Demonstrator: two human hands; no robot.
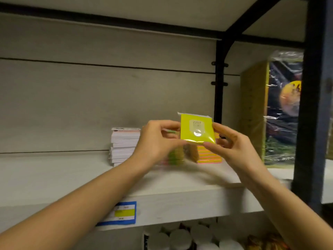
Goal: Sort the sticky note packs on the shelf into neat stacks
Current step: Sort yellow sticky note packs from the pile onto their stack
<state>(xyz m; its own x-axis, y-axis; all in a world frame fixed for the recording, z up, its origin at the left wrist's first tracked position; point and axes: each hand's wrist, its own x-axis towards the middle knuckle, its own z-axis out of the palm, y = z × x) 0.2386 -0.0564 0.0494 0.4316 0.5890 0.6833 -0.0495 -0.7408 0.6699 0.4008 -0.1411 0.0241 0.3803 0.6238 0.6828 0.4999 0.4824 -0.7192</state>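
Yellow in its clear wrapper, the sticky note pack (pixel 197 129) was up in front of us, lifted clear of the white shelf (pixel 162 201). We pinched it at both edges: our left hand (pixel 156 141) gripped the left edge between thumb and fingers, and our right hand (pixel 232 145) pinched the right edge and lower corner. Its face was turned toward us, with a pale label we could only partly read. Behind our hands, on the shelf, stood a white stack of pads (pixel 124 146) to the left and a striped orange-and-yellow stack (pixel 209 156) to the right. Between them lay more packs, too blurred to make out. A blue-edged price tag (pixel 124 212) was stuck on the shelf's front edge.
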